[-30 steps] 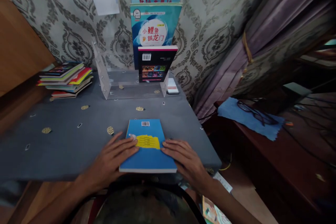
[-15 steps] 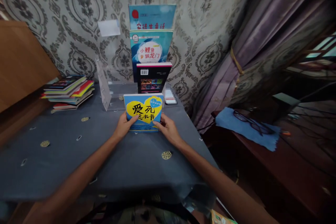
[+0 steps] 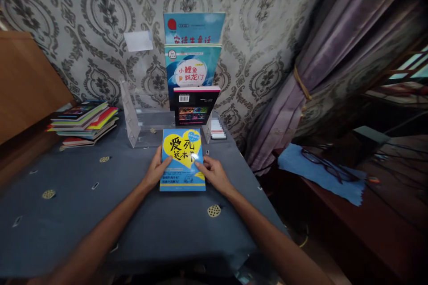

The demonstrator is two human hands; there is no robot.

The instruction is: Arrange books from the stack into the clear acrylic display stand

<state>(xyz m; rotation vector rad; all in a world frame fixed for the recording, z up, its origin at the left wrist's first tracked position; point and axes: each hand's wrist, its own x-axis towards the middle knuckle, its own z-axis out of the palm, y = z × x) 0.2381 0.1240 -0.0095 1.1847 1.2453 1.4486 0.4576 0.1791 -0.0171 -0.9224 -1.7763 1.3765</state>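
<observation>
Between my two hands is a blue book (image 3: 182, 176) with a yellow heart and black lettering on its cover, facing me. My left hand (image 3: 157, 170) grips its left edge, thumb on the cover. On the opposite edge, my right hand (image 3: 215, 173) holds it the same way; the fingers behind are hidden. Just beyond stands a clear tiered rack (image 3: 131, 118). Its right side bears a black book (image 3: 194, 104) with a barcode, a teal book (image 3: 192, 69) behind that, and a taller blue book (image 3: 194, 26) at the back.
A stack of several books (image 3: 83, 122) lies at the left on the dark tablecloth (image 3: 127, 213). A white card (image 3: 138, 41) is on the rack's upper left. Glasses (image 3: 323, 164) rest on a blue cloth (image 3: 347, 187) at right, beside a purple curtain (image 3: 284, 102).
The blue book has tilted back, so its whole front cover now shows, and it sits a little lower in view. Both hands keep their hold. My view has shifted slightly.
</observation>
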